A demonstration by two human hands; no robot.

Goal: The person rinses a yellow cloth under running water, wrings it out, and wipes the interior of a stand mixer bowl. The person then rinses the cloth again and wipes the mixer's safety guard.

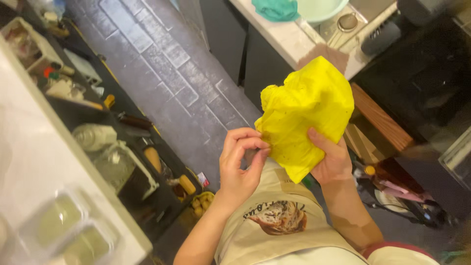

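At frame centre I have the crumpled yellow cloth (306,115) bunched and not yet spread, right hand (333,159) gripping underneath, left hand (240,162) pinching its edge.

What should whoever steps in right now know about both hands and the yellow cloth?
Left hand: fingers pinch the left edge of the yellow cloth.
Right hand: holds the cloth from below, thumb on its front.
Cloth: crumpled, speckled with dark spots, held up in front of the beige apron, above the grey floor.
Done: cloth is in both hands.
Left: it is not yet spread flat or folded; a counter lies ahead.
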